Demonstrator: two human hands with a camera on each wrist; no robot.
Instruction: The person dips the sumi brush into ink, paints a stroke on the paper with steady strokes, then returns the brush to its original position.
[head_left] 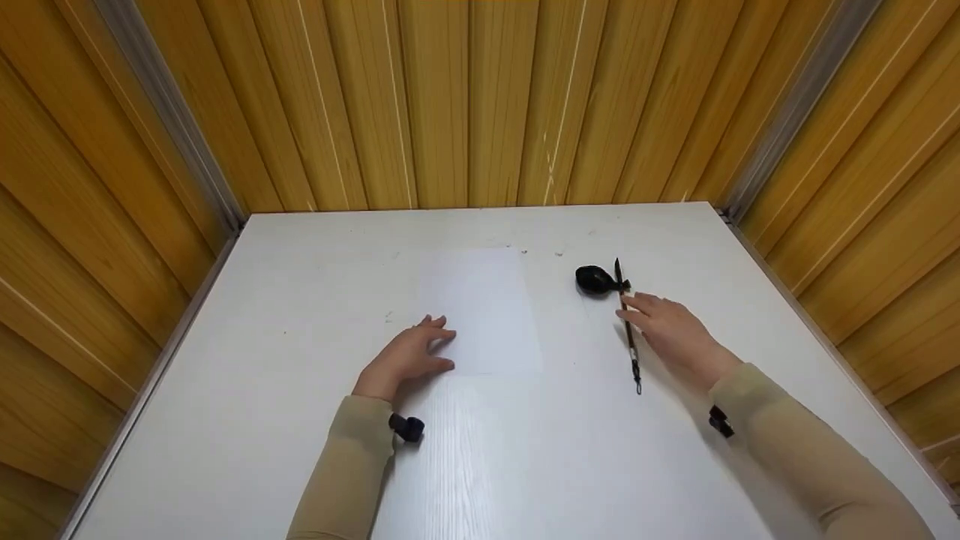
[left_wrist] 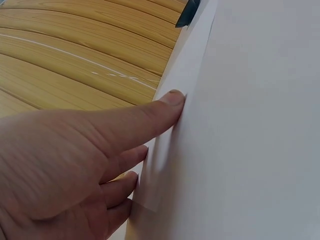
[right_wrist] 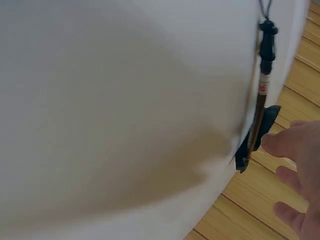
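- I see the brush (head_left: 627, 330) lying lengthwise on the white table (head_left: 262, 420), its tip resting at the black ink dish (head_left: 595, 280).
- My right hand (head_left: 675, 334) sits just beside the brush's shaft, fingers loosely spread, fingertips touching or nearly touching it; nothing gripped.
- No readable writing; I make out only a reddish band on the shaft from the right wrist view.
- My left hand (head_left: 409, 358) lies flat, fingers straight, pressing the left edge of the white paper (head_left: 484, 311).
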